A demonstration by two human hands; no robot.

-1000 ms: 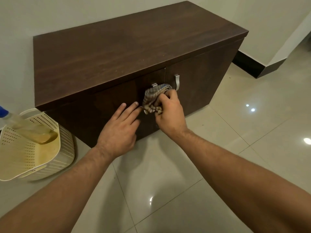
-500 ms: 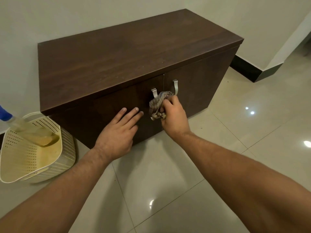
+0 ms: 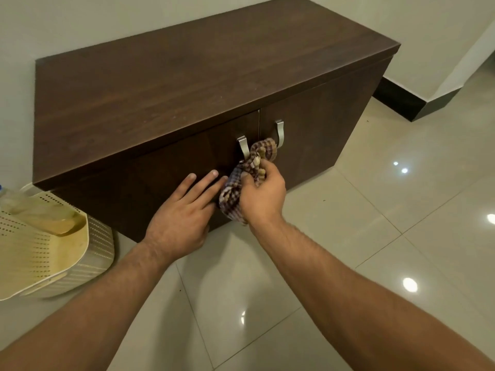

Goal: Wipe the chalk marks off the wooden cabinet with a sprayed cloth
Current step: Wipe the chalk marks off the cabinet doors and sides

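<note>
1. We are in the wiping step: the right hand [image 3: 263, 194] works the checked cloth [image 3: 249, 167] against the front of the wooden cabinet [image 3: 187, 84]. It is at the inner edge of the left door [image 3: 160, 178], just below that door's metal handle [image 3: 243, 148].
2. The right hand's grip is tight, fingers and thumb curled round the bunched cloth. One tail hangs toward the door's lower edge and a fold pokes up between the two handles, close to the right handle [image 3: 280, 132] (touching it or not, I cannot tell).
3. The left hand [image 3: 179, 220] lies flat with its fingers straight and spread. It presses on the left door just beside the cloth and holds nothing. My read is that it steadies the door against the rubbing.
4. I cannot make out any chalk marks on the dark door front, so I cannot judge how much is left to clean.
5. The next move probably calls for firm, even strokes across the panel with a flatter pad of cloth. If the strokes run leftward, the bracing hand has to get out of the way.
6. By the cabinet's left front corner, a perforated basket [image 3: 99, 245] sits on the tiled floor [image 3: 348, 210] with the spray bottle [image 3: 40, 212] lying in it. It is well apart from both hands, but handy if the cloth needs wetting again.
</note>
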